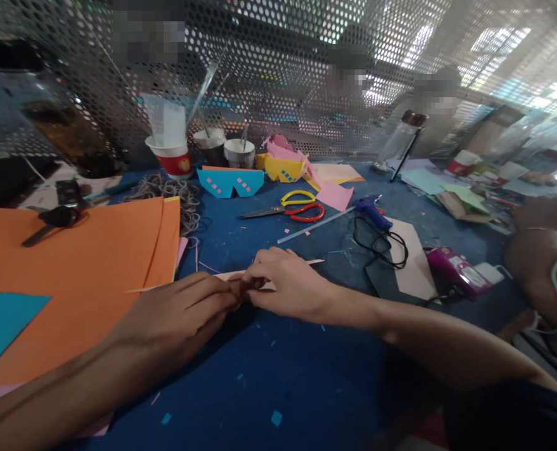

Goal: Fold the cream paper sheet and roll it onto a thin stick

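A thin, pale pink paper piece (316,261) is pinched between both hands above the blue table; most of it is hidden behind the fingers. My left hand (188,310) is closed on it from the left, beside the orange sheets. From the right, my right hand (285,282) holds it with curled fingers, touching the left fingertips. Beyond the hands lie scissors (278,212) with yellow and red handles. Blue folded paper glasses (231,183) and yellow ones (282,169) stand further back.
Orange sheets (94,250) cover the left side. A blue glue gun (373,212) with a black cord and a purple device (459,270) lie right. Cups (171,156) line the back mesh. Another person's arm (541,250) rests at far right.
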The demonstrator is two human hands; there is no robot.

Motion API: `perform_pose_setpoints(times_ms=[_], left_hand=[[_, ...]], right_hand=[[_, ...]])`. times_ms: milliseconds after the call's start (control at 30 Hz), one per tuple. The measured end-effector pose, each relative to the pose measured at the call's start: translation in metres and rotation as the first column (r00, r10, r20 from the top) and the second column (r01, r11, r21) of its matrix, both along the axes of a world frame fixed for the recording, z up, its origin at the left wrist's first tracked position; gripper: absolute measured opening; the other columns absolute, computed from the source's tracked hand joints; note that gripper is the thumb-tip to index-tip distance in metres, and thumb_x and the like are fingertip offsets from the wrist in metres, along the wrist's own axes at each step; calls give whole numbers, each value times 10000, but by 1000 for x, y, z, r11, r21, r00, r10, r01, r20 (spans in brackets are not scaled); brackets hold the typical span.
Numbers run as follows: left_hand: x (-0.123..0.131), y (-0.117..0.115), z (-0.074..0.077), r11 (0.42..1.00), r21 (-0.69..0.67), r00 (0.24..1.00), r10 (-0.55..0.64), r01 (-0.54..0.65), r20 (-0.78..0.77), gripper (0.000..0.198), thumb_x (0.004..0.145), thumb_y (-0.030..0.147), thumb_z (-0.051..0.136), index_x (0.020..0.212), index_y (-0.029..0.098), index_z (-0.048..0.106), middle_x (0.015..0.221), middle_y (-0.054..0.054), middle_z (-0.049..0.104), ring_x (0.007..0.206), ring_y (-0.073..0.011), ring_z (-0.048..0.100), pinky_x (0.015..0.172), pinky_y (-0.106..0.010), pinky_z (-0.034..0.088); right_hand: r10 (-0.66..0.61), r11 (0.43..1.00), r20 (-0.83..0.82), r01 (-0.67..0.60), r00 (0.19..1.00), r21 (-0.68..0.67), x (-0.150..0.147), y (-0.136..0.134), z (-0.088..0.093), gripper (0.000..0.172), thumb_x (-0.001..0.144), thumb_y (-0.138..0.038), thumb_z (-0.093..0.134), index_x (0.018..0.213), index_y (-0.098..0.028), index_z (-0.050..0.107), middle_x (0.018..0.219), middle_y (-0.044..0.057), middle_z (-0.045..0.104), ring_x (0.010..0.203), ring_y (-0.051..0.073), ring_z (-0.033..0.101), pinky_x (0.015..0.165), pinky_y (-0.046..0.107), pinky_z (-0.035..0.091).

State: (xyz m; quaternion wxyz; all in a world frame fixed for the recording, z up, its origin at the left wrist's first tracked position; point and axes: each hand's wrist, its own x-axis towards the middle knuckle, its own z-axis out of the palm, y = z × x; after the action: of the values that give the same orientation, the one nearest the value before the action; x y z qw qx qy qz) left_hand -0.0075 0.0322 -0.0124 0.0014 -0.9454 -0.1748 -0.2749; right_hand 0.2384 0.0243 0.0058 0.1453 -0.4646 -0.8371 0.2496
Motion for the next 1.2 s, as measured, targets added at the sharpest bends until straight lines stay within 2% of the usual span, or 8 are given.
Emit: perform_pose_setpoints(times_ms=[200,600,767,967,1200], left_hand=[[-1,-2,2,999,-33,1000,12,-12,11,268,1095,101,507,1076,178,762,994,-26,826,876,-159,756,783,-262,611],[-6,-2,-4,998,-49,1000,27,-28,-3,286,1075,94,479,1117,219,733,1033,-10,818,943,-166,757,824,-259,617],[-8,-3,-9,996,-79,999,40,-42,-28,301,1063,83,470,1147,222,723,1069,-17,812,985,-172,754,877,-272,617],[-6,-4,-6,999,-39,999,34,-34,-9,294,1073,76,457,1113,199,720,1042,-29,811,935,-178,749,849,-285,616],[-3,-3,-4,999,-21,999,44,-44,0,290,1062,71,471,1082,197,731,1005,-29,817,905,-178,759,782,-276,613]], right_hand=[[-13,1000,3,13,1000,-8,-1,-1,3,89,1012,-226,728,1050,-223,808,1060,45,726,1074,234,624,945,388,396],[-51,998,-11,51,999,-21,-3,0,2,52,1004,-246,754,986,-208,783,1015,39,720,1015,224,605,930,381,392],[-36,999,-30,34,999,-40,-2,-1,5,208,1057,-204,662,860,-191,727,992,35,707,1013,211,617,942,377,391],[-58,998,-53,59,997,9,-3,-4,0,28,957,-223,745,963,-205,724,1035,34,736,1025,219,619,951,383,391],[-28,998,-42,31,999,52,-1,-6,-4,101,899,-159,695,982,-215,709,1071,35,734,1021,226,604,952,388,397]])
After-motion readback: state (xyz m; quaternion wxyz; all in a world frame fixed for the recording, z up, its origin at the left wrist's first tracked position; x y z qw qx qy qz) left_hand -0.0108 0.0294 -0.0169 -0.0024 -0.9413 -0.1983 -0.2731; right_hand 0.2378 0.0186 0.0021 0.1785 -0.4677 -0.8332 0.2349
